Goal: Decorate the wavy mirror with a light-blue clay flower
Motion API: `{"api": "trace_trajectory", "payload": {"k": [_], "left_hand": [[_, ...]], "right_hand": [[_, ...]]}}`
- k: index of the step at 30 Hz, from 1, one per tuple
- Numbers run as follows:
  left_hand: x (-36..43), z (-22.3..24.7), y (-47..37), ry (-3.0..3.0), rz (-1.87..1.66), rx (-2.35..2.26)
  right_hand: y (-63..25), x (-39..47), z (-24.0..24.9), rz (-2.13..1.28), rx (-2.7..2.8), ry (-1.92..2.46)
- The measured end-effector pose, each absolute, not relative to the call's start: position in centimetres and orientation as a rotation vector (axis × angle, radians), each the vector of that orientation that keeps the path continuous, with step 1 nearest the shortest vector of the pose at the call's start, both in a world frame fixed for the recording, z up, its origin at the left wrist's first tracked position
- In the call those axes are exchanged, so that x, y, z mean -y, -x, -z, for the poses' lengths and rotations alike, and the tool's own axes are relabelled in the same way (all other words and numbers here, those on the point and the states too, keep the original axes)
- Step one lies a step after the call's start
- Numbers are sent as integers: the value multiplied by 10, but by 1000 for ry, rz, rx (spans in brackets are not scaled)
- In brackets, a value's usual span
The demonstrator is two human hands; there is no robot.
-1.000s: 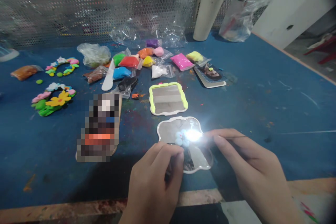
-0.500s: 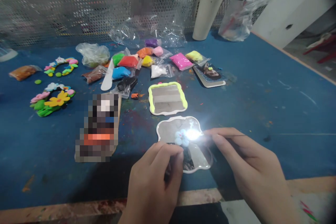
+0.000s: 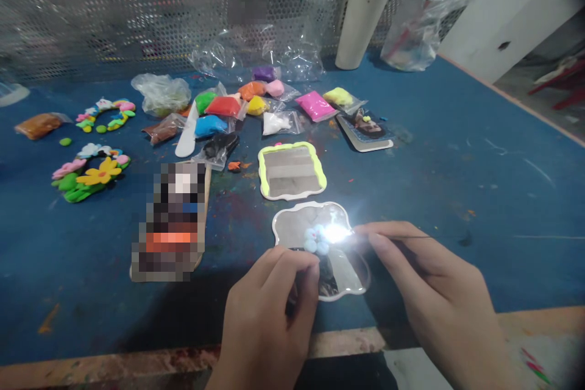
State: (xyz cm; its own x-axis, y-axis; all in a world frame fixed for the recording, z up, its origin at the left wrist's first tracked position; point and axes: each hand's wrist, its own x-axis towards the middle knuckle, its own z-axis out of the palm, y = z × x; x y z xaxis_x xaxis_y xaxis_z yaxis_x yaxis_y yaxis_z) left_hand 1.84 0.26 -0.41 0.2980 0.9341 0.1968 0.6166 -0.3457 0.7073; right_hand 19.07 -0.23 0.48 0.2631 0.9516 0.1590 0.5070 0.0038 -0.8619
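Observation:
My left hand (image 3: 272, 301) is closed in a pinch, thumb and index fingertip at the lower edge of a light blue clay flower (image 3: 316, 239) with a small pinkish centre. Behind the flower lies a white-framed mirror (image 3: 286, 222), its lower left part covered by that hand. Just right of the flower, my right hand (image 3: 418, 277) pinches a thin, dark, needle-like tool (image 3: 418, 236), whose shaft sticks out behind the fingers. Bright glare on the mirror hides the tool's tip. Beyond is a second mirror (image 3: 292, 170), with yellow-green clay along much of its frame.
Several small bags of coloured clay, such as a blue bag (image 3: 211, 127) and a pink bag (image 3: 315, 106), lie farther back beside a white spatula (image 3: 186, 134). At left are a clay-flowered ring (image 3: 101, 172) and a blurred-out phone-shaped object (image 3: 169, 225). A tumbler (image 3: 365, 12) stands behind.
Almost nothing differs. Both hands keep their pinch by the flower, with at most a very slight shift of the right hand and its tool.

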Motion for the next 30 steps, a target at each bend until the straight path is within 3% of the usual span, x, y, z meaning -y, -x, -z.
{"api": "trace_trajectory", "payload": {"k": [30], "left_hand": [[-3,5,-18,-2077,-822,-1372]], "right_hand": [[-190,5,-2,-613,1409,1635]]}}
